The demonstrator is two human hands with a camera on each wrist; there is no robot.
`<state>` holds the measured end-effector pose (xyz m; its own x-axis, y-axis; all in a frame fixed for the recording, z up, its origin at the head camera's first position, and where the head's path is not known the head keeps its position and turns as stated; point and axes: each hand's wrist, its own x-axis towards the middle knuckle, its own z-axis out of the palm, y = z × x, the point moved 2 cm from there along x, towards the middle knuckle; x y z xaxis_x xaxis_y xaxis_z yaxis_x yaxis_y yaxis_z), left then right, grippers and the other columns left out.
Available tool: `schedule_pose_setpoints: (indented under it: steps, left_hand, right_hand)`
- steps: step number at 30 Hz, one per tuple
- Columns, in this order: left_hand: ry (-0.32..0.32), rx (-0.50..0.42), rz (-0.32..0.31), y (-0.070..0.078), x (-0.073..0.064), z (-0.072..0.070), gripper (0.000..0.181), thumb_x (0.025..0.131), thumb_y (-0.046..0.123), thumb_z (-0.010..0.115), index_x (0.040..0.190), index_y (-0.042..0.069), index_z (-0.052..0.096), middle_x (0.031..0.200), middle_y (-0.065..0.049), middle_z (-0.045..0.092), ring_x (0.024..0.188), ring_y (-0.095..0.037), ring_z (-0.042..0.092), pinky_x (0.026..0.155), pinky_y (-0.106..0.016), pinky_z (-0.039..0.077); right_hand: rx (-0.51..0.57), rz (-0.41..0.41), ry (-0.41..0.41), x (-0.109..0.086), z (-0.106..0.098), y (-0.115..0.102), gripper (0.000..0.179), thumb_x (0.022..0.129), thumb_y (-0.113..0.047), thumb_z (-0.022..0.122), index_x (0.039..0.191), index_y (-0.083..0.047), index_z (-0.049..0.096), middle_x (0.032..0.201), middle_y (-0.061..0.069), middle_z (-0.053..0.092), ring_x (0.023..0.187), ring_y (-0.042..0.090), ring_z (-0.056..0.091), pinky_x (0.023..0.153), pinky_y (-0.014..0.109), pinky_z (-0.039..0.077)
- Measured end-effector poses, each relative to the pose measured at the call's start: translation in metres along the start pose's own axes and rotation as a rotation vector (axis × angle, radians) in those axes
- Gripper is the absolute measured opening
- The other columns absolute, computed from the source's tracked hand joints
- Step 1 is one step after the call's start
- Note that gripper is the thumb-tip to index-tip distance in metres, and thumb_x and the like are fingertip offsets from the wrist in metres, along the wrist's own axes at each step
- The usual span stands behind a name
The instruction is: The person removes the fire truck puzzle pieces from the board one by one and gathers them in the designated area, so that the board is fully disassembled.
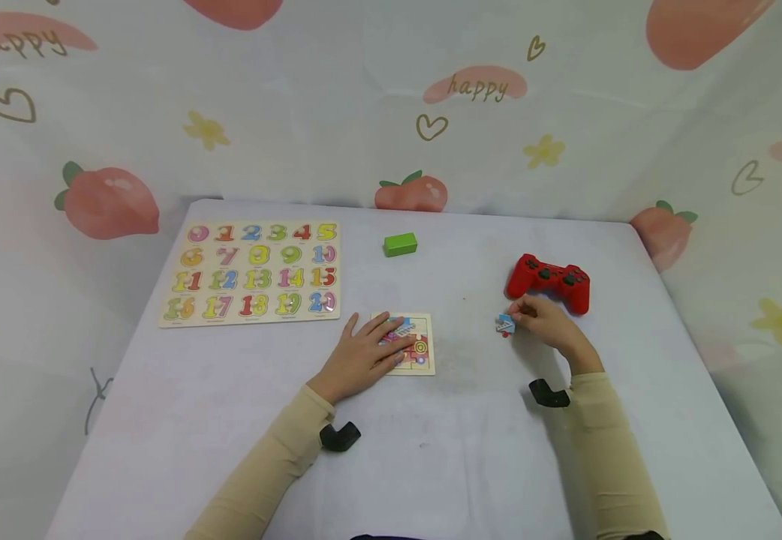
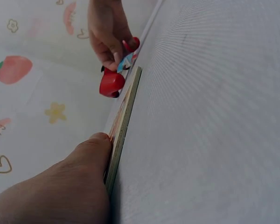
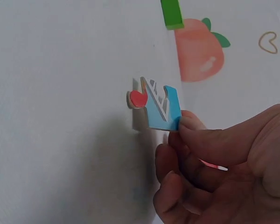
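A small square jigsaw puzzle board [image 1: 425, 364] lies at the middle of the table, partly covered by my left hand [image 1: 362, 356]. That hand rests on it with fingers spread and straight. To the right, my right hand [image 1: 551, 328] pinches a blue jigsaw puzzle piece [image 3: 163, 109] between thumb and fingers. White bars and a red knob show on the piece in the right wrist view. It is apart from the board, just in front of a red game controller [image 1: 548, 281]. Part of the board's picture is hidden under the left fingers.
A wooden number board [image 1: 249, 274] with colourful numerals from 0 to 20 lies at the back left. Between it and the controller, a green block [image 1: 401, 244] sits near the back. A printed cloth [image 1: 337, 112] hangs behind the white table [image 1: 431, 465].
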<state>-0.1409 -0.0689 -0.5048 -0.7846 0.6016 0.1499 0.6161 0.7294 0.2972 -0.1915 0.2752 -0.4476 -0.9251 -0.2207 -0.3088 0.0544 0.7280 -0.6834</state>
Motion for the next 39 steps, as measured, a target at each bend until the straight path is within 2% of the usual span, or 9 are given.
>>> schedule_pose_setpoints:
  steps: [7,15,22,26,29,31,34,37,39]
  left_hand:
    - [-0.011,-0.014,-0.015,-0.001,0.000,0.002,0.043,0.099,0.050,0.041,0.141,0.044,0.043,0.154,0.010,0.033,0.145,-0.017,0.022,0.114,-0.060,0.009]
    - [-0.018,-0.037,-0.030,-0.001,0.001,0.002,0.043,0.099,0.050,0.042,0.141,0.044,0.043,0.154,0.011,0.032,0.146,-0.015,0.019,0.115,-0.058,0.006]
    - [-0.021,-0.018,-0.024,0.000,-0.001,0.002,0.043,0.099,0.049,0.042,0.141,0.043,0.043,0.154,0.010,0.032,0.146,-0.017,0.021,0.114,-0.059,0.008]
    - [-0.023,-0.014,-0.025,0.001,-0.001,0.001,0.043,0.099,0.050,0.042,0.141,0.043,0.043,0.155,0.010,0.032,0.146,-0.017,0.020,0.115,-0.058,0.008]
    - [-0.024,-0.026,-0.027,0.002,-0.002,0.000,0.044,0.098,0.051,0.042,0.141,0.042,0.044,0.154,0.010,0.033,0.146,-0.017,0.021,0.115,-0.058,0.008]
    - [-0.021,-0.036,-0.030,0.002,-0.003,0.000,0.046,0.098,0.051,0.043,0.142,0.040,0.043,0.154,0.009,0.033,0.145,-0.017,0.022,0.114,-0.059,0.009]
    - [-0.004,-0.042,-0.033,0.002,-0.005,0.001,0.051,0.097,0.051,0.045,0.145,0.034,0.041,0.153,0.009,0.035,0.145,-0.017,0.024,0.114,-0.059,0.010]
    - [0.013,-0.027,-0.037,0.001,-0.004,0.001,0.058,0.097,0.052,0.046,0.149,0.028,0.036,0.153,0.009,0.036,0.145,-0.016,0.024,0.114,-0.058,0.011]
    - [0.022,-0.027,-0.037,0.001,-0.002,0.000,0.061,0.096,0.052,0.046,0.150,0.024,0.035,0.153,0.008,0.036,0.144,-0.016,0.024,0.115,-0.058,0.011]
  right_hand:
    - [-0.021,-0.014,0.025,0.005,0.002,0.007,0.014,0.097,-0.005,0.051,0.106,0.002,0.060,0.102,0.016,0.059,0.092,0.025,0.050,0.077,0.029,0.044]
    - [-0.073,0.015,0.048,0.005,0.002,0.007,0.013,0.097,-0.006,0.052,0.106,0.001,0.059,0.099,0.015,0.058,0.091,0.026,0.050,0.076,0.030,0.043]
    - [-0.091,0.011,0.038,0.004,0.003,0.004,0.015,0.097,-0.006,0.052,0.107,0.002,0.059,0.100,0.016,0.059,0.091,0.027,0.051,0.075,0.030,0.044]
    - [-0.150,-0.034,0.113,0.002,0.005,-0.007,0.014,0.095,-0.008,0.055,0.105,0.001,0.060,0.100,0.017,0.060,0.090,0.029,0.055,0.072,0.033,0.047]
    - [-0.176,-0.115,0.173,-0.001,0.019,-0.025,0.012,0.093,-0.009,0.060,0.101,0.001,0.060,0.097,0.016,0.061,0.086,0.029,0.058,0.070,0.034,0.048]
    - [-0.179,-0.187,0.172,-0.003,0.034,-0.041,0.014,0.092,-0.010,0.063,0.100,0.000,0.060,0.095,0.014,0.062,0.084,0.027,0.058,0.070,0.035,0.048]
    - [-0.196,-0.271,0.097,-0.005,0.062,-0.064,0.019,0.091,-0.015,0.065,0.104,-0.002,0.061,0.097,0.010,0.061,0.084,0.022,0.057,0.072,0.034,0.048]
    - [-0.238,-0.320,0.014,-0.006,0.087,-0.081,0.026,0.090,-0.019,0.067,0.110,-0.004,0.060,0.101,0.007,0.060,0.087,0.019,0.058,0.075,0.033,0.050]
    - [-0.271,-0.334,-0.008,-0.004,0.098,-0.087,0.030,0.089,-0.021,0.069,0.113,-0.005,0.059,0.103,0.007,0.059,0.089,0.018,0.058,0.077,0.034,0.050]
